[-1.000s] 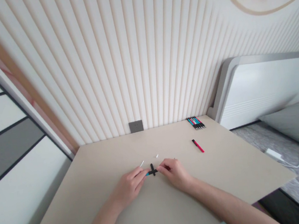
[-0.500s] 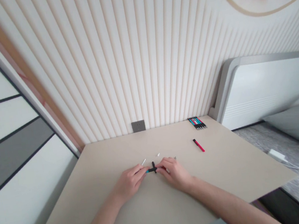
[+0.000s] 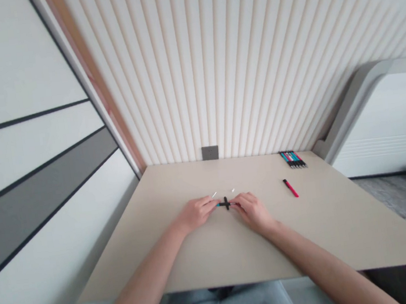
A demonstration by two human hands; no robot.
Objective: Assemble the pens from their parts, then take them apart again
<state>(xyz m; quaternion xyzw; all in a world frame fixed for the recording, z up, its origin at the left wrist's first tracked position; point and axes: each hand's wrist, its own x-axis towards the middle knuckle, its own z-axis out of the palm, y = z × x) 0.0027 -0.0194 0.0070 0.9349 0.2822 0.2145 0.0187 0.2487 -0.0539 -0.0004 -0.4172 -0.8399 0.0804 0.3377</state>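
My left hand (image 3: 197, 212) is closed on a blue and black pen (image 3: 222, 204) that points to the right. Opposite it, my right hand (image 3: 251, 210) pinches the pen's tip end, where a thin light part shows at the fingertips. A small black piece (image 3: 227, 207) lies crosswise at the pen, between the hands; whether it touches the pen cannot be told. Just beyond my left fingers is a thin white stick (image 3: 214, 194), and a small white piece (image 3: 232, 190) lies beyond my right fingers.
On the beige table (image 3: 177, 180), a red pen with a black end (image 3: 290, 188) lies to the right. Behind it, several blue, red and black pens (image 3: 293, 159) form a row near the wall. A dark socket (image 3: 210, 153) is on the ribbed wall.
The camera view has shifted, so the hands and table appear higher and further right, and the table's front edge shows. Both hands keep their hold, with slightly more of the pen's tip end visible.
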